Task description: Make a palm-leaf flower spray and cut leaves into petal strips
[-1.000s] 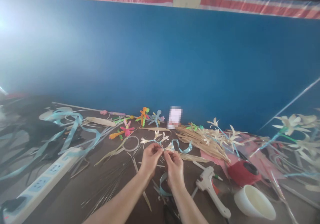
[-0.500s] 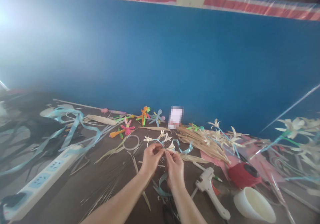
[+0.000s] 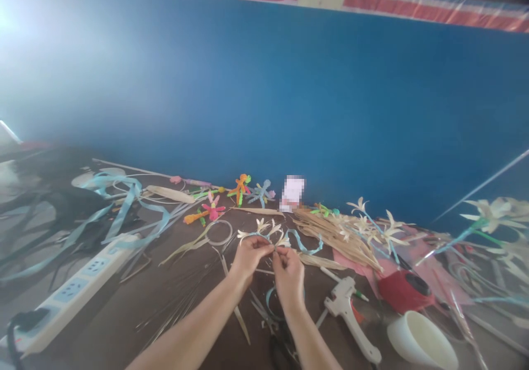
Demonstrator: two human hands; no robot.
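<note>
My left hand (image 3: 253,255) and my right hand (image 3: 288,270) meet in front of me, thumbs and fingertips pinched together. Between them is a small spray of cream artificial flowers (image 3: 261,226) on a thin, pale-blue-wrapped stem. One bloom (image 3: 283,241) sticks up just behind my right fingertips. The exact spot they pinch is too small to make out. A pair of scissors (image 3: 270,321) lies under my right wrist, partly covered by it, beside a curl of blue ribbon (image 3: 270,303).
On the right lie a white glue gun (image 3: 349,317), a white cup (image 3: 421,339), a red tape-like object (image 3: 405,290) and dried husks (image 3: 330,232). A power strip (image 3: 78,287) and blue ribbons (image 3: 124,210) occupy the left. Colourful pipe-cleaner figures (image 3: 240,189) stand by the blue wall (image 3: 248,94).
The bloom by my right hand has turned and dropped lower behind the fingers. My right fingers have curled in more. The scissors show more plainly; the view has shifted slightly.
</note>
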